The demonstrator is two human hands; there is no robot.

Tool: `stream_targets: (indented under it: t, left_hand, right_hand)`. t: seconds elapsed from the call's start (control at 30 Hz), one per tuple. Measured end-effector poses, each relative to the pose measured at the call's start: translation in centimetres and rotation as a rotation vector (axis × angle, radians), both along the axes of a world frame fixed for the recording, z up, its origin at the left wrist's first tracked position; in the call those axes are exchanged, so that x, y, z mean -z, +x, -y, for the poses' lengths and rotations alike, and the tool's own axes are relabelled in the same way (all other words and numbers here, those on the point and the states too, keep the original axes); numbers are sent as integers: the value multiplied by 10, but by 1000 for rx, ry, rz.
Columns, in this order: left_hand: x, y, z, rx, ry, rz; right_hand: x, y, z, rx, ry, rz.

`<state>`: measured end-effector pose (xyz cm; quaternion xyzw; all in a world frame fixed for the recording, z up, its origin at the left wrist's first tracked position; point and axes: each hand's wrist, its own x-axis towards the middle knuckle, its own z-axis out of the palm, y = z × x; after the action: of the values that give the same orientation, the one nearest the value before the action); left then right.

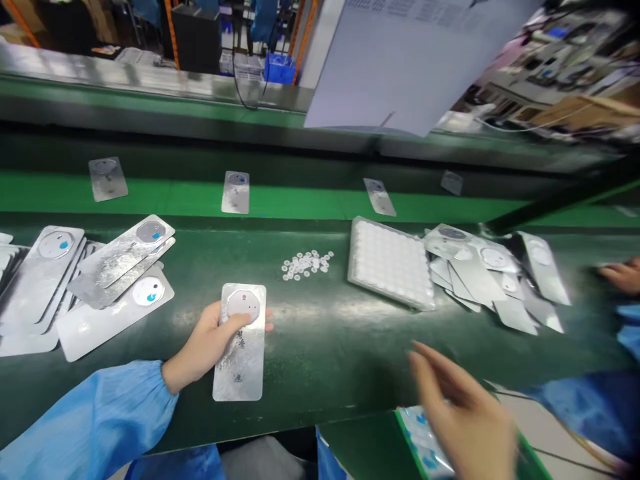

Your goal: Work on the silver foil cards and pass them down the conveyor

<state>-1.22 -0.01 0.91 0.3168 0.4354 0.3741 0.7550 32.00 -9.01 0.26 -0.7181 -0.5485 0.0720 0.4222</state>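
Observation:
My left hand [207,347] grips a silver metal plate [240,347] with a round disc near its top, holding it flat on the dark green bench, thumb across the disc. My right hand [465,413] hovers low at the bench's near edge, blurred by motion, fingers spread and nothing in it. A small heap of tiny white rings [306,264] lies just beyond the plate. A white tray of small parts [390,263] sits to the right of the rings.
A fanned stack of silver plates [100,280] lies at left, another loose pile [495,273] at right. Single plates [235,192] ride the green conveyor belt behind. Another person's hand [620,275] and blue sleeve reach in at far right. A sheet of paper [415,60] hangs overhead.

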Motion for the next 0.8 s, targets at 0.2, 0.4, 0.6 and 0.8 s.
stream_targets:
  t: [0.2,0.4,0.6,0.8]
  left_hand:
    - [-1,-2,-2,-6,28,-1]
    - [7,-3,-1,-53,22,47]
    - [9,0,1,-168,29,74]
    - [10,-2,8,-166,181,-37]
  right_hand:
    - [16,-93,-129,-460,66,316]
    - [22,-91,-70,-650,27,568]
    - [24,-78,25,-987,58,530]
    - [9,-95,14,-985,-32,1]
